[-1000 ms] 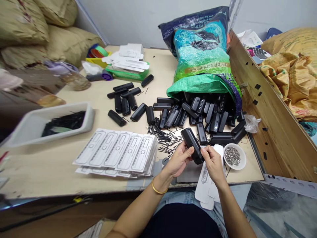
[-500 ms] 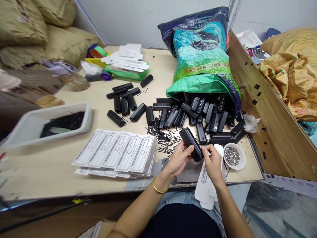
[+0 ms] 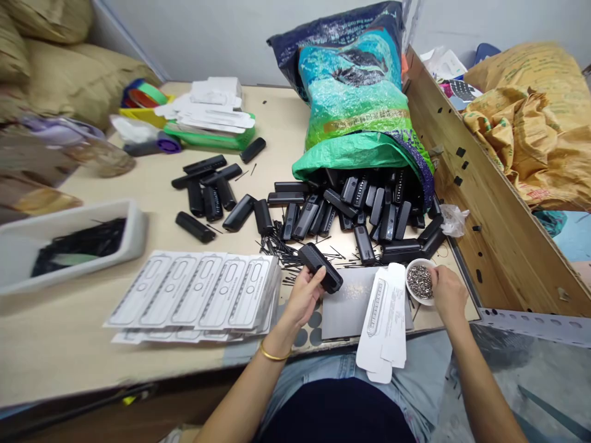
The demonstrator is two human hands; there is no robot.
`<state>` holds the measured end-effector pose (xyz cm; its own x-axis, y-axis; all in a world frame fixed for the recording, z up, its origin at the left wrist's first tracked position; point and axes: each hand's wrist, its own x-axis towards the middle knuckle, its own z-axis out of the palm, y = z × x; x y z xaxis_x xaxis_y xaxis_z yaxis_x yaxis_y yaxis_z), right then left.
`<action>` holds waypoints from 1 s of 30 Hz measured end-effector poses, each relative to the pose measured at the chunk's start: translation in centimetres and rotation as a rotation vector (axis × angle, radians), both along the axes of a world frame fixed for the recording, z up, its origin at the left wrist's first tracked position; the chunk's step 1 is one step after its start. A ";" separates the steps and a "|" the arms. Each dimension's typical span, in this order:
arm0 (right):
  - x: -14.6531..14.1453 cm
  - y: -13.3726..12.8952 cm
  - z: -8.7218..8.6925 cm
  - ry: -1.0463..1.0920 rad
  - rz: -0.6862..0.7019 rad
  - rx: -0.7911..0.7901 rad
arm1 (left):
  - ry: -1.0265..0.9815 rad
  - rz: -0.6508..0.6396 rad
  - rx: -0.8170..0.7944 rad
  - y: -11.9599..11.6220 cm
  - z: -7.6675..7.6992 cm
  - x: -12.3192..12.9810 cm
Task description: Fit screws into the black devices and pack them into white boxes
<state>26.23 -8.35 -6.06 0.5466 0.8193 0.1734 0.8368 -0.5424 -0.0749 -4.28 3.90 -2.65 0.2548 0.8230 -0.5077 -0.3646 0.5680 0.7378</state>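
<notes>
My left hand point(image 3: 305, 295) is closed around a black ribbed case point(image 3: 320, 267), held tilted over the near edge of a grey plate point(image 3: 344, 311). At the right, my right hand point(image 3: 447, 294) reaches to the rim of a small white bowl point(image 3: 420, 282) of little metal pieces. Its fingertips are bent at the bowl's inner edge, and whatever they may hold is too small to make out. Between the hands lies an unfolded white printed box point(image 3: 382, 320). Thin black sticks point(image 3: 277, 243) are scattered behind the held case.
Many black cases point(image 3: 307, 216) spill from a large green and blue sack point(image 3: 357, 98). Stacked printed boxes point(image 3: 198, 292) and a white tray point(image 3: 136, 231) of black sticks stand at the left. A wooden board point(image 3: 484, 178) borders the right side.
My right hand has left the black case and moved right to the bowl. The case has moved left and slightly down in my left hand. The view has shifted to the right.
</notes>
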 end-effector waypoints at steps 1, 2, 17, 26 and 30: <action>0.5 -0.2 -0.6 -0.049 0.051 -0.037 | 0.005 0.012 0.003 0.0 -0.2 -0.1; 0.8 -0.4 -1.1 -0.080 0.103 -0.067 | 0.006 0.016 0.006 0.0 -0.3 -0.2; 2.0 -0.2 -1.1 0.243 -0.033 0.090 | 0.019 -0.057 0.084 -0.4 0.6 0.7; 3.4 -0.5 -0.3 0.492 -0.115 0.191 | 0.434 -0.004 0.449 -0.2 2.9 -3.7; 3.3 -0.6 0.1 0.502 -0.127 0.204 | 0.590 0.067 0.503 0.2 3.8 -6.0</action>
